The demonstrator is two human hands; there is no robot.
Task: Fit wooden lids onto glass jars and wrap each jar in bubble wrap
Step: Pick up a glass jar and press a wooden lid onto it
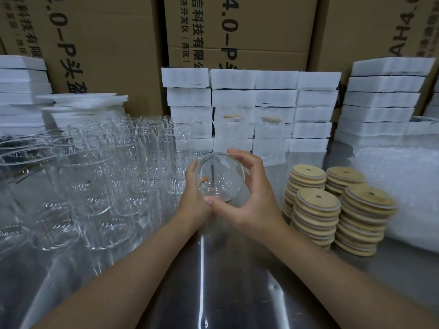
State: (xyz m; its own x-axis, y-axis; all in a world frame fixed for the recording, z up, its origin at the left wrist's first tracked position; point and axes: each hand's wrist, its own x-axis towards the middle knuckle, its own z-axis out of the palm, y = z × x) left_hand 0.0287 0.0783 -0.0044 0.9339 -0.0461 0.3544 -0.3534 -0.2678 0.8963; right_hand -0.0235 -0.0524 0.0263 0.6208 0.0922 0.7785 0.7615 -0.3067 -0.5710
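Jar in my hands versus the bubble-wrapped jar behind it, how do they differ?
The held jar is bare glass, no lid; the wrapped jar is covered and wears a wooden lid. The held jar is tipped, gripped by left hand and right hand; the wrapped jar stands upright on the steel table.

**What the edges and overlaps conceal**

The cardboard boxes (237, 32) run off the top edge, their print partly hidden behind foam stacks (251, 96). At the left, glass jars (14, 210) are cropped. The left hand (192, 200) sits partly behind the held jar (221, 176). The bubble wrap (403, 186) is blurred.
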